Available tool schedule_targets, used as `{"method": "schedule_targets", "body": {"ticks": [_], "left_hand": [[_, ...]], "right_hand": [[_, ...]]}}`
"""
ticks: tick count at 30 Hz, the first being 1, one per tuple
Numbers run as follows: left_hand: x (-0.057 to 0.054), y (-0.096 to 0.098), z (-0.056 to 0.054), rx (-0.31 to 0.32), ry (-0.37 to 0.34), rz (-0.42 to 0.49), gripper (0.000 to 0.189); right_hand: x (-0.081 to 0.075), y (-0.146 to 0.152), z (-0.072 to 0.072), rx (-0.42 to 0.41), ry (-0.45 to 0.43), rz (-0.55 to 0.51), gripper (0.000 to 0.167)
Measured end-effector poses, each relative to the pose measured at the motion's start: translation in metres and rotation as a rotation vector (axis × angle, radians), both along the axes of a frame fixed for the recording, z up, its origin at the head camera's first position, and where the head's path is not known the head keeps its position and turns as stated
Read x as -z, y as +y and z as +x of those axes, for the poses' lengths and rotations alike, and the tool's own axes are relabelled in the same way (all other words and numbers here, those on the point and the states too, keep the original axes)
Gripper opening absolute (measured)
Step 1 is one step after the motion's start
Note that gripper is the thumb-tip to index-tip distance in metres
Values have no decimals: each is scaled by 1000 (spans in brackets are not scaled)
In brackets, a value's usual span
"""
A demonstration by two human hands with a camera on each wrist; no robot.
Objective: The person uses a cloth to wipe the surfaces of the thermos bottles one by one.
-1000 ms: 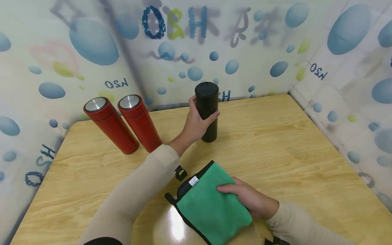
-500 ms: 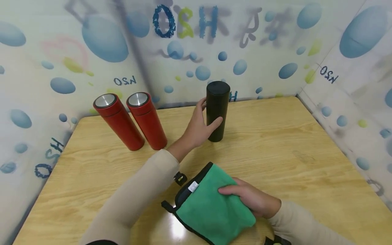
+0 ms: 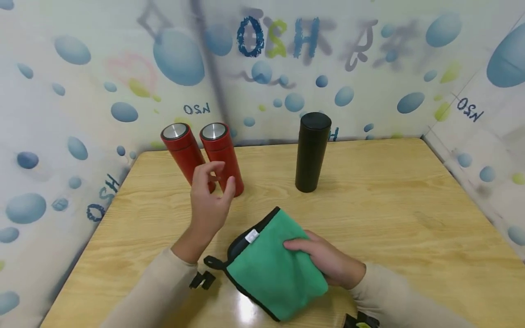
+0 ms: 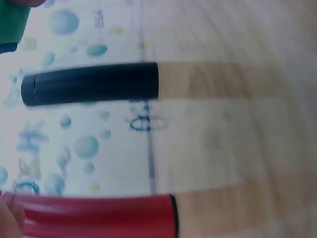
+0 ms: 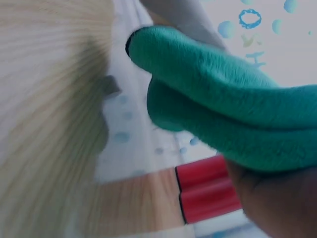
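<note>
My right hand point(image 3: 328, 259) grips a folded green cloth point(image 3: 275, 269) with black edging, a white tag and a black hanging loop, held over the front of the table. The thumb lies on top of the cloth and the other fingers are under it. My left hand point(image 3: 209, 200) holds nothing; its thumb and fingers are bent and apart, overlapping two red thermos bottles point(image 3: 224, 155) in the head view. A black thermos bottle point(image 3: 312, 152) stands upright by itself farther right. In the left wrist view the red bottle point(image 4: 99, 215) shows close beside my fingertips.
A pale wooden table point(image 3: 389, 205) carries everything. Behind it and at its sides rise white walls point(image 3: 361, 59) printed with blue and green dots and letters. The red bottles stand near the back left, silver lids up.
My left hand has let go of the black bottle and moved left to the red ones. The black bottle stays standing. My right hand keeps the cloth; the head view has shifted left.
</note>
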State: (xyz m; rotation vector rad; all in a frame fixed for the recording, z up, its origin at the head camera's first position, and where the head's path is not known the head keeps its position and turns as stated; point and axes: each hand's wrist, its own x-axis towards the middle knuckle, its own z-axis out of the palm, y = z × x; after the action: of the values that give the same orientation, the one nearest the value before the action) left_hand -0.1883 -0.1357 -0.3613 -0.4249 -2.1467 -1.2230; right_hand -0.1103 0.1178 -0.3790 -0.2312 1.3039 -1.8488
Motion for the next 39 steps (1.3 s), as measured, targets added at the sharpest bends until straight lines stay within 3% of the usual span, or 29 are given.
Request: {"method": "schedule_targets", "body": {"ticks": [3,6,8,13,18,21,27,33,39], "left_hand": [[9,-3,0,-31,-166,74,75],[15,-2,-5,-2,-337,91,101],[17,0,-11,3,-400,98,108],[21,3,-29,-25,-473,166,106],[25,8,-52,-14,-437,281,103],[26,8,-65,-50,-390,327,99],[20,2,-77,-108,-365,348,89],[22,-5,-74,-101,-339,323,73],[28,0,-53,-55,-341,312,69]], "right_hand": [[0,-6,-1,76,4,36,46],[1,-7,-2,171,18,85,43],[1,-5,-2,222,24,99,43],[6,-4,-4,310,33,112,42],[12,-6,-5,397,32,151,45],[14,-6,-5,404,46,143,46],[13,-10,-6,420,40,159,45],[11,-12,-7,542,42,196,43],[11,-11,-10,698,52,205,40]]}}
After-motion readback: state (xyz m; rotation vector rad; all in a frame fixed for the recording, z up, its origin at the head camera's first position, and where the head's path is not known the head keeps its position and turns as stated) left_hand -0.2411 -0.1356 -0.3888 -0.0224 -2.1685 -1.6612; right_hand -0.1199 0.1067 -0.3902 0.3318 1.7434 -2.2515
